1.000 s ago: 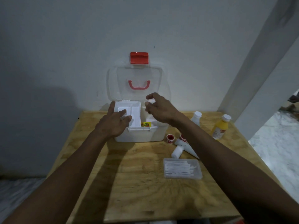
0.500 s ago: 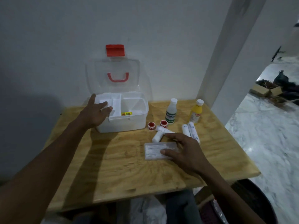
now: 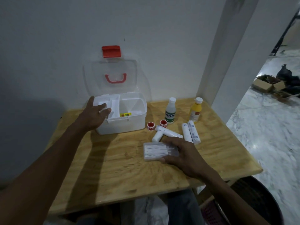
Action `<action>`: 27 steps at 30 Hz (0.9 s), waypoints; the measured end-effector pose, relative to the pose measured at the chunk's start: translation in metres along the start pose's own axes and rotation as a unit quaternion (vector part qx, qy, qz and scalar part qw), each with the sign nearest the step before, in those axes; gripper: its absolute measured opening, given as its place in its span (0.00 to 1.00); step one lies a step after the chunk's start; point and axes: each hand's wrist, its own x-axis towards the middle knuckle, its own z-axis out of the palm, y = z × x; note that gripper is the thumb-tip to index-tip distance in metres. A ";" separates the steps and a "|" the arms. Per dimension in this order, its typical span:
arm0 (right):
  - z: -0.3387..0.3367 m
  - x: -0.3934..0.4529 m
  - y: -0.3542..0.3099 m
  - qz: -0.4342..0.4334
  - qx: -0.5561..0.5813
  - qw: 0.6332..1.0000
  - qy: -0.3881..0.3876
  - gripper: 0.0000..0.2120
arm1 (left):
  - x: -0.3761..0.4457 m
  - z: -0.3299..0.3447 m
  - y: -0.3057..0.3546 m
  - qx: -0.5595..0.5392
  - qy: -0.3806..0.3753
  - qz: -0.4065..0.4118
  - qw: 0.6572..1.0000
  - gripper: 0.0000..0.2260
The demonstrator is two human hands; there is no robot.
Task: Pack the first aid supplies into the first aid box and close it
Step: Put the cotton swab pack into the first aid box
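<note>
The white first aid box point(image 3: 129, 125) stands at the back of the wooden table point(image 3: 116, 172), its clear lid point(image 3: 112, 77) with red handle and latch raised against the wall. My left hand point(image 3: 95, 116) rests on the box's left rim and inner tray, fingers spread. My right hand point(image 3: 183, 156) grips the right end of a clear flat case of cotton swabs point(image 3: 157, 151) lying on the table. Several bandage rolls point(image 3: 191, 132), two red tape rolls point(image 3: 151, 125), a white bottle point(image 3: 170, 111) and a yellow bottle point(image 3: 195, 111) stand right of the box.
A white wall is behind the table and a white pillar point(image 3: 227, 54) rises at its back right corner. Marble floor point(image 3: 267, 135) lies to the right, with cardboard boxes point(image 3: 267, 83) farther off. A dark round stool point(image 3: 259, 200) sits below the table's right front edge.
My right hand left the box, swung to the table and closed on the swab case. My view shifted right. The left hand stays on the box's left rim.
</note>
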 end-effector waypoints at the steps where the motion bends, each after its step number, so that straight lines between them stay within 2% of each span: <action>1: -0.003 0.001 -0.004 -0.002 0.001 1.000 0.003 0.26 | -0.001 0.000 0.001 0.001 0.000 0.000 1.000 0.25; 7: -0.031 0.048 -0.054 -0.064 -0.007 0.996 0.055 0.29 | -0.002 -0.001 0.000 0.003 -0.004 0.001 1.000 0.26; 11: -0.040 0.105 -0.079 -0.075 -0.050 0.992 0.093 0.31 | -0.003 -0.003 0.002 0.018 -0.007 0.000 1.000 0.26; 18: -0.015 0.181 -0.088 -0.065 -0.130 0.988 0.041 0.35 | -0.012 -0.007 0.011 0.034 -0.012 0.020 0.999 0.21; 21: -0.001 0.196 -0.086 -0.058 -0.164 0.985 0.016 0.36 | -0.010 -0.007 0.009 0.044 -0.011 0.010 0.999 0.24; 27: 0.018 0.209 -0.088 -0.054 -0.188 0.981 -0.018 0.38 | -0.010 -0.005 0.008 0.064 -0.007 0.015 0.998 0.23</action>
